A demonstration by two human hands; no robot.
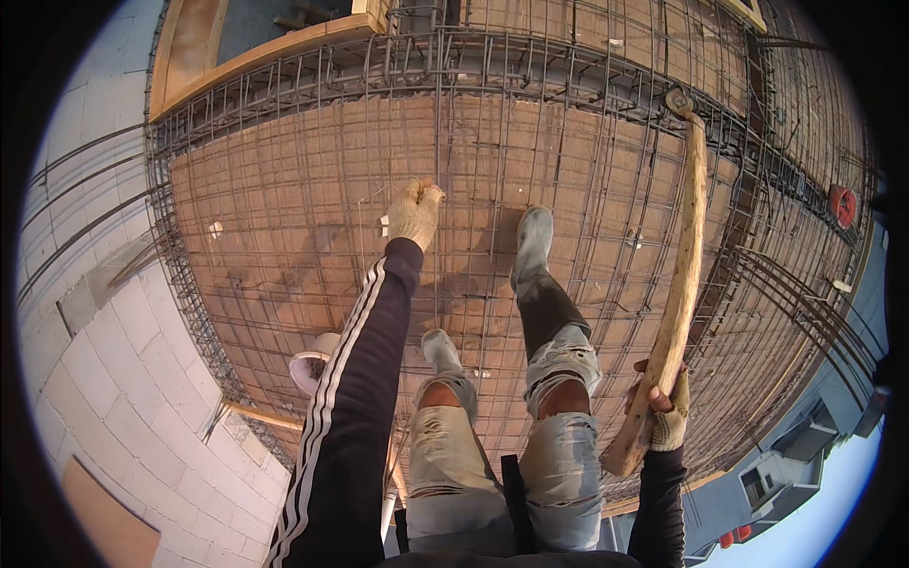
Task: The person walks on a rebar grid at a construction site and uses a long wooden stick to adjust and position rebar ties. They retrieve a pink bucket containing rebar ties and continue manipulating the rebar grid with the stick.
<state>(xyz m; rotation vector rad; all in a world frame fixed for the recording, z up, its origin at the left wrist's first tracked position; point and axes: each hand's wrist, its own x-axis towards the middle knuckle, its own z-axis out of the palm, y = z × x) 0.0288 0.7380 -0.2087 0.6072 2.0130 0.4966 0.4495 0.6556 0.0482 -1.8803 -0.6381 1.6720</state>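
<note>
My left hand (pixel 417 210), in a light knitted work glove with bare fingertips, reaches out over the rebar mesh (pixel 360 275). Its fingers are curled together; whatever they may hold is too small to make out. In my right hand (pixel 669 417), also gloved with fingers bare, is a thick, slightly bent wooden handle. It belongs to a long tool that looks like a hammer (pixel 693 218). The tool slants up and away, its rounded metal head over the rebar beam cage (pixel 606 80) at the far side. My fingers wrap around the handle near its lower end.
I stand in grey boots (pixel 535 241) on brown plywood formwork under the mesh. A white bucket (pixel 311 369) sits left of my legs. Pale block wall (pixel 123 407) rises at left; a timber-framed opening (pixel 265 62) lies far left. Loose bar ends (pixel 805 293) project at right, near a red round object (pixel 842 205).
</note>
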